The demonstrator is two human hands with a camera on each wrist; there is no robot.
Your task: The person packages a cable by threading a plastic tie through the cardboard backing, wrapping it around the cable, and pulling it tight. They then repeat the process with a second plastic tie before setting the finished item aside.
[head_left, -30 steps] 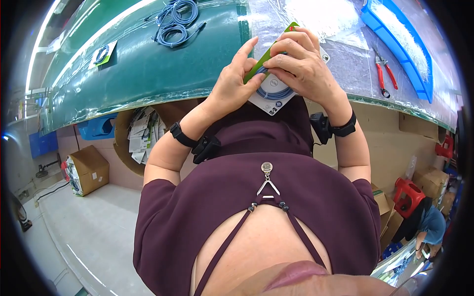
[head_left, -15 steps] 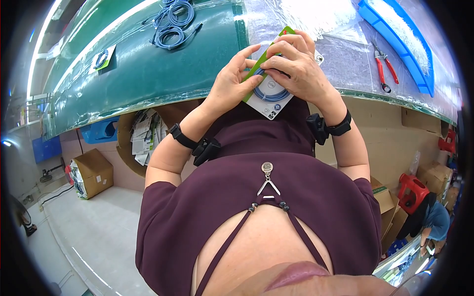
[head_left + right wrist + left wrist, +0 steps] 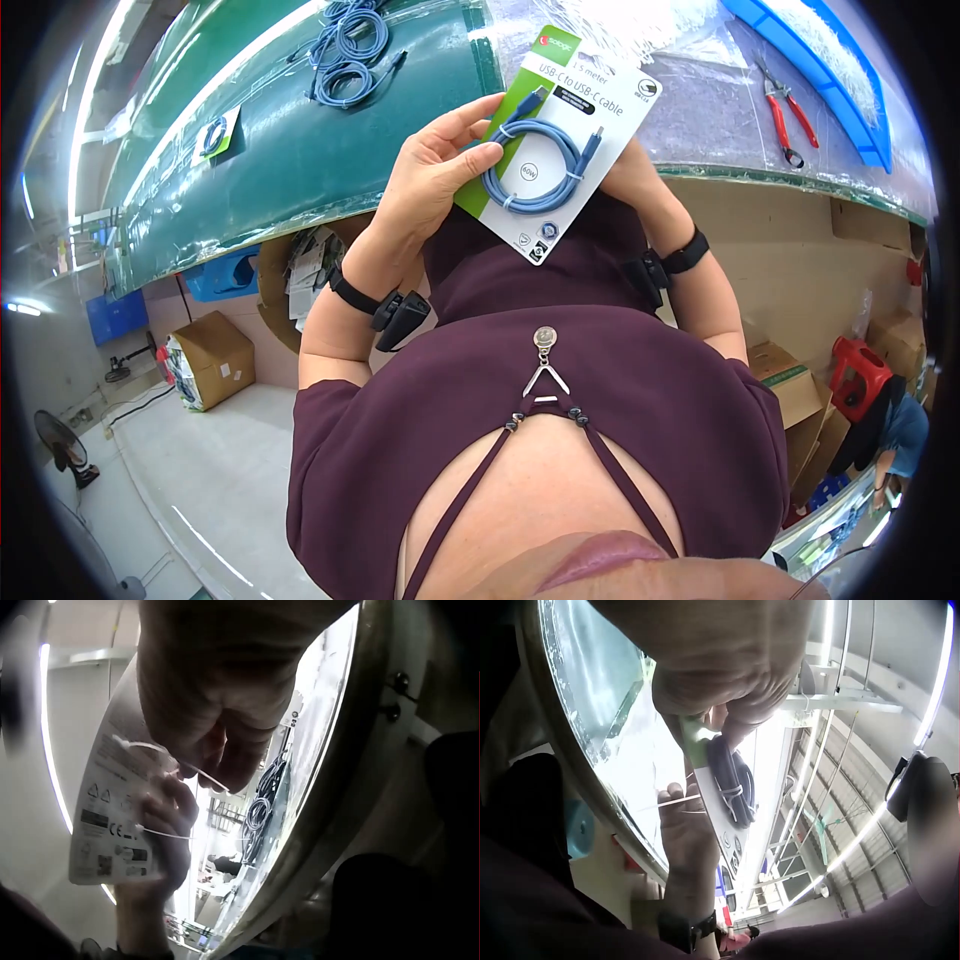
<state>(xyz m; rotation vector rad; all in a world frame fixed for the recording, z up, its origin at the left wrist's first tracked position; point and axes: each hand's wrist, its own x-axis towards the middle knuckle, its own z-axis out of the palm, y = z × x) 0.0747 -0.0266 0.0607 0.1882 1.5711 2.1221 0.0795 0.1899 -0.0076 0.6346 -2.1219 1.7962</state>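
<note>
The white and green card [image 3: 600, 150] faces the head camera, a coiled blue cable [image 3: 574, 150] fastened on its front by white ties. My left hand [image 3: 425, 170] grips the card's left edge, thumb on the front and other fingers partly behind. Behind the card's right side is my right hand [image 3: 630, 178], its fingers hidden from the head view. In the right wrist view, two thin white ties stick out from the card's printed back [image 3: 109, 802]; the curled fingers of my right hand [image 3: 217, 697] pinch the upper tie [image 3: 204, 775]. The lower tie [image 3: 169, 834] hangs loose.
On the green table [image 3: 430, 100] lie bundled blue cables [image 3: 345, 75] and another carded cable [image 3: 215, 136]. Red-handled cutters [image 3: 780, 125] lie at the right, beside a blue tray [image 3: 835, 90] of white strands. Below stands a cardboard box [image 3: 215, 360].
The card has turned from a steep tilt to face the head camera. My right hand has left its front and moved behind it; my left hand has shifted slightly left.
</note>
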